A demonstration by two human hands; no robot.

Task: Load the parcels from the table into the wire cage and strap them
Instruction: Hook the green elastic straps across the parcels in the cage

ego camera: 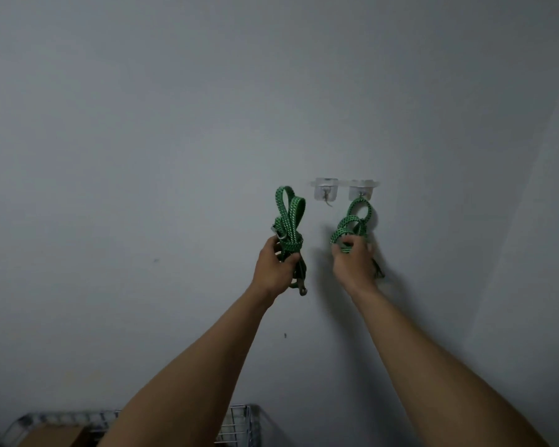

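The left hand (276, 267) has its fingers curled tightly round the middle of the left strap bundle (288, 217), a coiled flat elastic strap in bright green woven fabric flecked with dark and pale dots. Two loops stand up above the fist, and a small metal end hook (302, 290) dangles below it. This bundle is held clear of the wall (142, 156).

The right hand (352, 262) pinches the lower coils of the right strap bundle (352, 221), which has the same green speckled weave. Its top loop hangs on the right wall hook (362, 190). Just to the left is the left wall hook (326, 191), bare. Both are clear plastic pads with thin metal prongs, stuck to the smooth grey-white wall.

At the bottom edge, partly behind the forearms, sits the wire cage (239, 424) of pale metal grid, with a brown cardboard parcel (55, 437) inside.
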